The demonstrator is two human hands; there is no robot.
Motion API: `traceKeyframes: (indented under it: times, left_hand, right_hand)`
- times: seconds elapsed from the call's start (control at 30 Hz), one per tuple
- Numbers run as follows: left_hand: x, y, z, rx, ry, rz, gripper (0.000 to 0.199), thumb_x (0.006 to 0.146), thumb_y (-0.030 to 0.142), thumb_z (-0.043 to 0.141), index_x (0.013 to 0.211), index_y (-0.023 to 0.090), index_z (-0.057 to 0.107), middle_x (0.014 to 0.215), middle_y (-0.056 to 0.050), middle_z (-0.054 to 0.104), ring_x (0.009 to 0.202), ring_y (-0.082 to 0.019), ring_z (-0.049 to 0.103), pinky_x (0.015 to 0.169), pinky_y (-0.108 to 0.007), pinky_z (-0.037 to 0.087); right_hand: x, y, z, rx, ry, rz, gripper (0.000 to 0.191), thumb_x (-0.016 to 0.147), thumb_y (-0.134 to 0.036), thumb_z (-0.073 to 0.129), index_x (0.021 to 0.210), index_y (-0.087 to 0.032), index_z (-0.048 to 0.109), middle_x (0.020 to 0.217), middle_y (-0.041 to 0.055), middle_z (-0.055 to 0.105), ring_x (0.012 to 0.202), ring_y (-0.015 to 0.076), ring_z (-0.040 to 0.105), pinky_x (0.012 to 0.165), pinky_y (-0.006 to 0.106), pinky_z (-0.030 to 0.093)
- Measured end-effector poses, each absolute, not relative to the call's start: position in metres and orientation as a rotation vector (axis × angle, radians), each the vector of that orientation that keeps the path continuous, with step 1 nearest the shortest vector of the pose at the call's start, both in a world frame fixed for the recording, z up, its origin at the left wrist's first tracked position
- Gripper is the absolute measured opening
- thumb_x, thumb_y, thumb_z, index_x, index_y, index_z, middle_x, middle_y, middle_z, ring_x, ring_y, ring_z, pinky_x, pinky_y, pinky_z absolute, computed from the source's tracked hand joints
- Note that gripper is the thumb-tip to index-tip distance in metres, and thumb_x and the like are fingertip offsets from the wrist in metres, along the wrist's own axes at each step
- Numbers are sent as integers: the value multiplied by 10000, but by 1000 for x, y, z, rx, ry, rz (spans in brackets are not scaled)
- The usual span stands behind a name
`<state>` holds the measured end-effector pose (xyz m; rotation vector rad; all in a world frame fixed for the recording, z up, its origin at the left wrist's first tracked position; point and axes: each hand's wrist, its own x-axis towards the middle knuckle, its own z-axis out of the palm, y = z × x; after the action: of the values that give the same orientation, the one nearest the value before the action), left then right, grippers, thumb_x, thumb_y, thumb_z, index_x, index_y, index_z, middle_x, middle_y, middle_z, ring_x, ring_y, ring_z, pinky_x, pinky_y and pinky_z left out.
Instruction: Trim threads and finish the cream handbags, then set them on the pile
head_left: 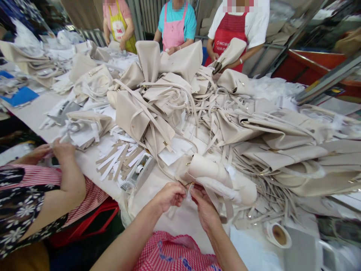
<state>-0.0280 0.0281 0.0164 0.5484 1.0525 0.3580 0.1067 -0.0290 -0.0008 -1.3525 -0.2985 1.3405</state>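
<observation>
Just in front of my body, my left hand [172, 196] is closed in a pinch beside a small brass-coloured metal fitting [189, 183]. What lies between its fingers is too small to make out. My right hand [205, 206] faces it, with thumb and fingers pinching a thin whitish strip [190, 192] at the same fitting. Right behind my hands lies a cream handbag [210, 168] on its side. A white-wrapped strap or handle [221, 188] runs along the handbag, partly above my right hand.
Cream bags [135, 116] and straps are heaped across the table. Paper strips [115, 162] and a grey tray [141, 171] lie left, a tape roll [278, 235] right. A co-worker's hands [60, 150] are at left; three people [177, 26] stand opposite.
</observation>
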Motion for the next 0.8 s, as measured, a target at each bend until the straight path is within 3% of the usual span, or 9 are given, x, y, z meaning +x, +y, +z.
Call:
traceKeyframes:
  times: [0.17,0.27,0.37,0.5,0.57,0.63,0.7,0.8]
  left_hand:
    - [-34,26,17,559,996,394,309,578,302,687,828,156,578,737,3,596,561,-87,505,518,-214,388]
    - [-39,20,16,922,1127,571,449,607,173,631,1044,185,529,874,2,589,639,-100,529,582,-225,430]
    - [-43,13,17,1506,1178,656,526,635,69,587,1136,208,509,1001,-24,579,775,-138,560,716,-272,473]
    - [-41,8,17,2085,1058,673,359,770,76,566,1108,198,560,1120,-88,583,1008,-218,567,877,-342,476]
    - [-38,7,15,2202,1061,721,188,873,107,491,1006,188,598,1042,-94,607,953,-211,575,834,-325,476]
    - [-35,8,14,2225,1063,775,197,927,139,427,876,183,612,919,-83,619,859,-198,571,771,-308,463]
    - [-32,10,14,2130,1061,816,213,912,152,437,788,181,609,843,-71,616,815,-191,561,749,-302,445]
    - [-28,15,14,1701,1133,781,109,777,141,530,702,178,600,735,-31,595,725,-167,542,698,-282,425]
  right_hand:
    - [108,-27,2,-1361,-287,1342,388,523,-442,890,845,-266,763,898,41,744,860,231,625,789,360,474]
    - [108,-27,4,-1362,-246,1365,429,500,-431,902,868,-255,769,901,44,747,863,221,622,738,322,463]
    - [107,-27,6,-1334,-202,1370,442,479,-417,916,859,-245,769,905,39,750,863,201,618,702,285,446]
    - [107,-27,8,-1318,-185,1365,424,464,-405,926,826,-250,768,880,19,745,826,177,608,675,265,442]
    - [108,-28,8,-1334,-205,1354,411,475,-408,925,818,-247,768,867,18,743,791,167,601,664,265,445]
    - [109,-29,8,-1342,-228,1341,405,490,-413,921,824,-242,768,873,26,743,794,173,608,671,274,458]
    - [109,-30,7,-1335,-248,1341,414,504,-417,916,846,-239,766,894,37,745,829,191,624,695,290,475]
    - [109,-32,1,-1327,-295,1342,410,543,-426,896,877,-230,759,900,48,744,851,200,635,738,312,490]
